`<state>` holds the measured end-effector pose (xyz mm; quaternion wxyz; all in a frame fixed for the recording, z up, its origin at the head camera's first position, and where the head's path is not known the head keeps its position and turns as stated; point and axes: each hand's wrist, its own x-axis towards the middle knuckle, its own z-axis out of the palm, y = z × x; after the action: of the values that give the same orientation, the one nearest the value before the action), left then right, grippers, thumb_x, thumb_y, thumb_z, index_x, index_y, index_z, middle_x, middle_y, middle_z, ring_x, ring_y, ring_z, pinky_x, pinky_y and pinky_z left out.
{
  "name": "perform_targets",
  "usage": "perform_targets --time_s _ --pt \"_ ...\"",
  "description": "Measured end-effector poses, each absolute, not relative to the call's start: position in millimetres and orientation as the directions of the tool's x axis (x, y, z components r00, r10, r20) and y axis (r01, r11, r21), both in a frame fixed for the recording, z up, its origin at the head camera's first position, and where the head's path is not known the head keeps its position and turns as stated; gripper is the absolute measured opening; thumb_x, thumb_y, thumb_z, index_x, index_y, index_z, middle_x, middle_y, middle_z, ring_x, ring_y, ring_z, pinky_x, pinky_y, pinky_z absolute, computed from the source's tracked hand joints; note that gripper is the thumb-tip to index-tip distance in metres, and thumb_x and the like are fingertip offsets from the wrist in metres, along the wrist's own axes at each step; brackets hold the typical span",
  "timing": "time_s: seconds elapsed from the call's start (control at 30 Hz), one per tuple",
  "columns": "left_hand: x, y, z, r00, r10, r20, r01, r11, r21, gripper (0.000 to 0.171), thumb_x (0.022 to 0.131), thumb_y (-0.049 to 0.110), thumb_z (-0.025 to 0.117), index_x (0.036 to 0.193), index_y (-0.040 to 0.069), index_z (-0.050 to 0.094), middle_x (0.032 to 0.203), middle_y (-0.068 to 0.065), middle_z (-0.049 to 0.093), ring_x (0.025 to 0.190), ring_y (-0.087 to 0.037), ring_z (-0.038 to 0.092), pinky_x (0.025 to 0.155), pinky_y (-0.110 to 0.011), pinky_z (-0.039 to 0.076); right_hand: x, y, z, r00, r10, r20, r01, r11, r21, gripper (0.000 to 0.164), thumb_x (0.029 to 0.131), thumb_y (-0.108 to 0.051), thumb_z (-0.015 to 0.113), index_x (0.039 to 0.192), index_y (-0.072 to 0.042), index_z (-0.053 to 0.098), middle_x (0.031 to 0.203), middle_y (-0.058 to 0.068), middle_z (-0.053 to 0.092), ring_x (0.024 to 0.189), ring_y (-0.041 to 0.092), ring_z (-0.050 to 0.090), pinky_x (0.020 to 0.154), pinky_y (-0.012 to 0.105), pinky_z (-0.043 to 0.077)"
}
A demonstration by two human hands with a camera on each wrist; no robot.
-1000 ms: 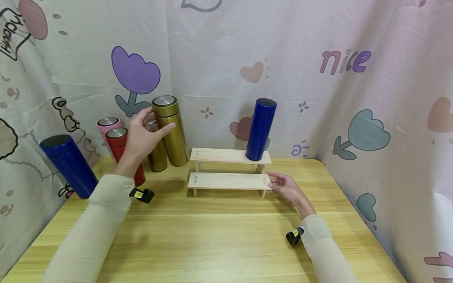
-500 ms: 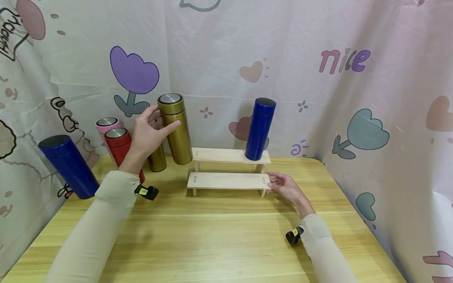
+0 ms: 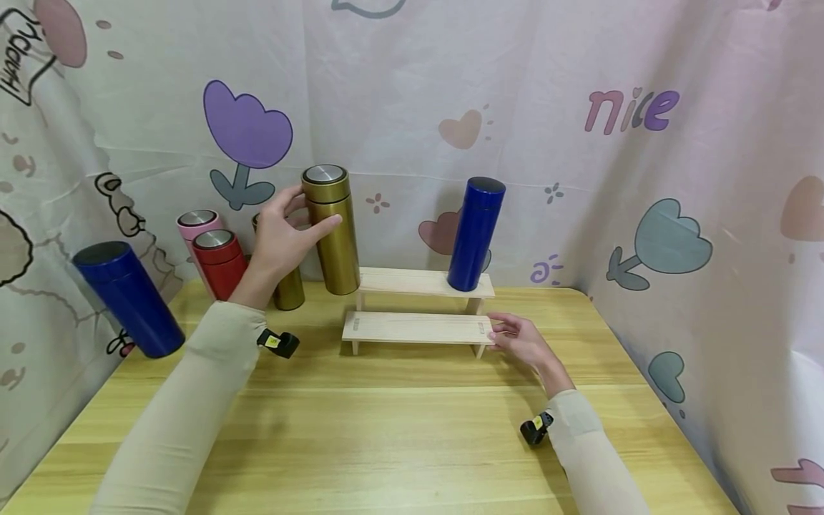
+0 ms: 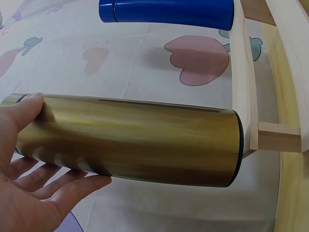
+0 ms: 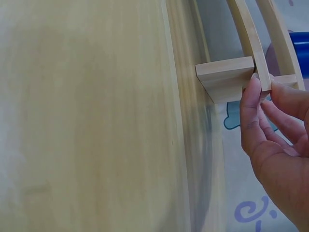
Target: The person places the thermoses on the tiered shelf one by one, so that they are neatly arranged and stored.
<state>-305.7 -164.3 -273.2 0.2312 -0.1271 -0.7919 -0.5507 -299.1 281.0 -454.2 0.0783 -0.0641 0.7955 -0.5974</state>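
Left hand [image 3: 281, 239] grips the tall gold flask [image 3: 337, 249] near its top, probably rigid, slippery and weighty, best held mid-body; right hand [image 3: 520, 342] pinches the lower shelf [image 3: 418, 327].

The gold flask [image 4: 140, 137] looks metallic, the lower shelf [image 3: 418, 328] matt wood.

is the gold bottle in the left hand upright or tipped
Upright, or nearly: the head view shows the gold bottle with its lid uppermost.
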Motion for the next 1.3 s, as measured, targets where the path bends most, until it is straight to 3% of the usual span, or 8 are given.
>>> perform_targets --time_s 1.3 --pt "-320.0 -133.2 -276.0 -0.879 0.013 0.477 0.451 0.352 0.820 0.076 0.088 0.033 0.083 0.153 0.014 0.048 0.150 -0.016 0.058 0.129 -0.040 0.063 0.105 -0.054 0.056 -298.4 281.1 -453.4 -0.978 -0.205 -0.049 -0.007 0.264 -0.964 0.058 0.097 0.008 0.061 0.151 0.009 0.041 0.122 0.025 0.059 0.090 0.010 0.067 0.086 0.030 0.064"
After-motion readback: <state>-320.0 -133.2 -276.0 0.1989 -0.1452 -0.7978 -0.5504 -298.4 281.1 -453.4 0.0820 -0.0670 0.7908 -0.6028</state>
